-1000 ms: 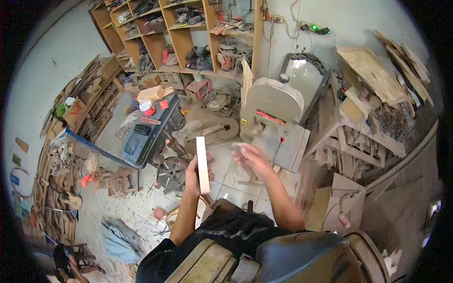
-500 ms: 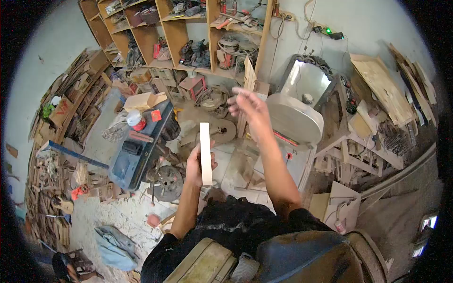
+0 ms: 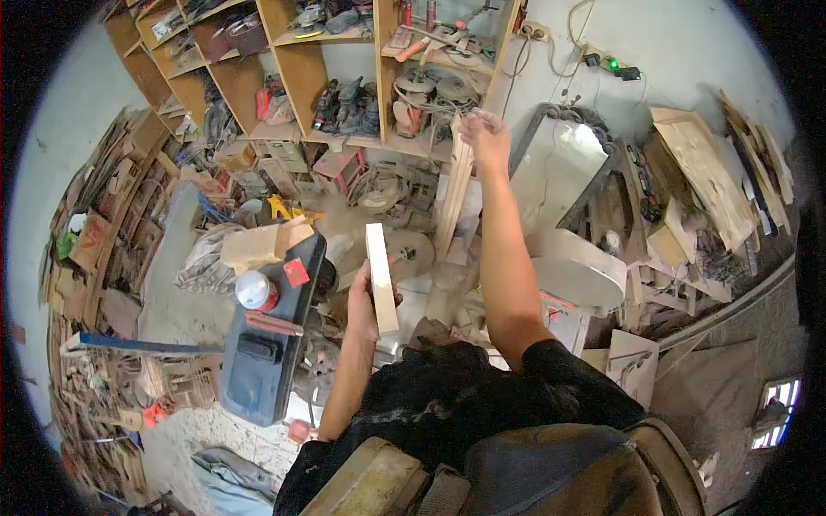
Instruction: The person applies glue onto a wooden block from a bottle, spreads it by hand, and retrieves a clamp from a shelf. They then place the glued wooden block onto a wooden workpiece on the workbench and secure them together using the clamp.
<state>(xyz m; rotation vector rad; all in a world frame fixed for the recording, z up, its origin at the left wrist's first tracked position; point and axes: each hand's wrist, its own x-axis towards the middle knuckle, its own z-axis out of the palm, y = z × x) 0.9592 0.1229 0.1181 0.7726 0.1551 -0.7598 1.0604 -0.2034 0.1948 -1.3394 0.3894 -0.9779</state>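
My left hand (image 3: 365, 305) is wrapped around a pale, straight-edged wooden block (image 3: 380, 279), held upright in front of my body. My right arm is stretched forward and up. At its end my right hand (image 3: 487, 138) has loosely bent, parted fingers beside the top of some narrow wooden boards (image 3: 454, 193), which lean upright. No object shows in that hand, and whether the fingertips touch the boards is hard to make out.
A dark blue machine table (image 3: 258, 378) on the left bears a wooden block (image 3: 254, 247), a red-and-white can (image 3: 256, 291) and a red square (image 3: 296, 273). Shelves (image 3: 301, 77) of power tools stand behind. A rounded grey machine housing (image 3: 581, 271) and leaning boards (image 3: 701, 172) are right.
My right hand has reached farther forward and up, toward the leaning boards. The block in my left hand has tilted slightly, showing more of its side. The view has shifted.
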